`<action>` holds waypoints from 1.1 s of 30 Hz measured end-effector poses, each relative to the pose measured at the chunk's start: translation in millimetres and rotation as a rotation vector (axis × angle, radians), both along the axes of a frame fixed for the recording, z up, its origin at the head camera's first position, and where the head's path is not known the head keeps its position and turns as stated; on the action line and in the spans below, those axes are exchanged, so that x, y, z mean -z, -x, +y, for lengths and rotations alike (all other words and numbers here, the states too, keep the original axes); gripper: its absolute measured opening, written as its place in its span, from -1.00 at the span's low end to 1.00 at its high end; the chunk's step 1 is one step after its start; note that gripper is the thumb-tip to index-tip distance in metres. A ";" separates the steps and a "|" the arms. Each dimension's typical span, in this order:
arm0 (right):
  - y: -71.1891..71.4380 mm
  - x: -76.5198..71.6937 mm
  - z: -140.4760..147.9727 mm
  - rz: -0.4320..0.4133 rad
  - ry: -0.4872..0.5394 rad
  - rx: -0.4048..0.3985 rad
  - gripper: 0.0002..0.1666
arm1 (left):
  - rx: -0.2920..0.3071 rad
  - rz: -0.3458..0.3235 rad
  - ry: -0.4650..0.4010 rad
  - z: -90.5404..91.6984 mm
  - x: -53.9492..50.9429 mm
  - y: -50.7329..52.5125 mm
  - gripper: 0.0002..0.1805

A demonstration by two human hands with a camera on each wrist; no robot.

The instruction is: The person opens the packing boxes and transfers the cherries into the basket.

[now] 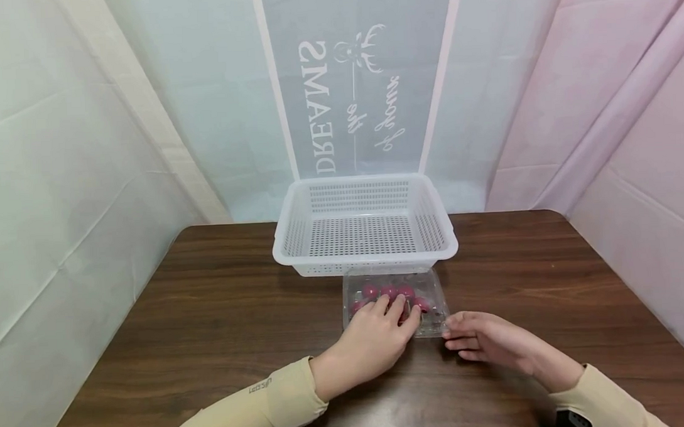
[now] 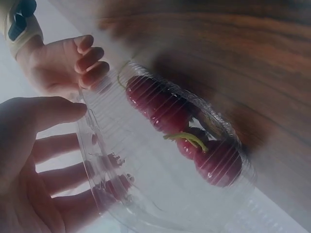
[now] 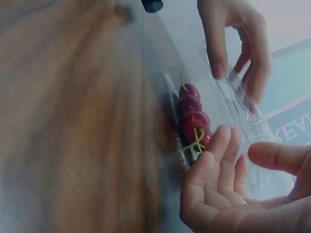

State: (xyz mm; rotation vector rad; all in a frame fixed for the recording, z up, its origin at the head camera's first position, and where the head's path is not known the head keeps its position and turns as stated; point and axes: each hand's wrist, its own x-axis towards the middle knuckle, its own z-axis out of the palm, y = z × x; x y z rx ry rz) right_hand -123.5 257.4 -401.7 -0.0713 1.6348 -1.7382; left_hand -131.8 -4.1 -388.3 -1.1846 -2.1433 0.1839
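Note:
A clear plastic box [image 1: 437, 301] with dark red cherries [image 1: 406, 292] inside lies on the table. Several cherries [image 2: 221, 162] with green stems show through its ridged wall in the left wrist view. My left hand [image 1: 375, 341] rests over the top of the box, fingers spread and lightly bent. At the box's front right corner, my right hand [image 1: 488, 340] touches the edge with loosely bent fingers. In the right wrist view, the thumb of this right hand [image 3: 228, 194] stands apart from its fingers. The left palm is hidden in the head view.
Directly behind the box stands a white perforated basket [image 1: 366, 258], with nothing seen in it. The brown wooden table [image 1: 210, 318] extends to both sides. Pale cloth hangings [image 1: 80, 153] enclose the back and sides.

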 end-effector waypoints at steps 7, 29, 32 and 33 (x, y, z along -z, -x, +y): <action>-5.2 6.4 -10.1 -0.007 0.106 -0.004 -0.88 | -0.011 0.019 0.037 -3.4 -2.1 -0.9 -0.68; -10.7 0.3 -18.6 -0.050 0.124 0.095 -0.90 | 0.002 0.073 0.101 -1.1 -5.3 -0.9 -0.67; -11.0 -0.7 -15.6 -0.043 0.126 0.097 -0.90 | 0.008 0.074 0.089 -1.4 -6.6 -1.7 -0.67; -10.9 -0.9 -14.6 -0.042 0.126 0.094 -0.90 | 0.011 0.074 0.083 -1.6 -7.2 -2.0 -0.67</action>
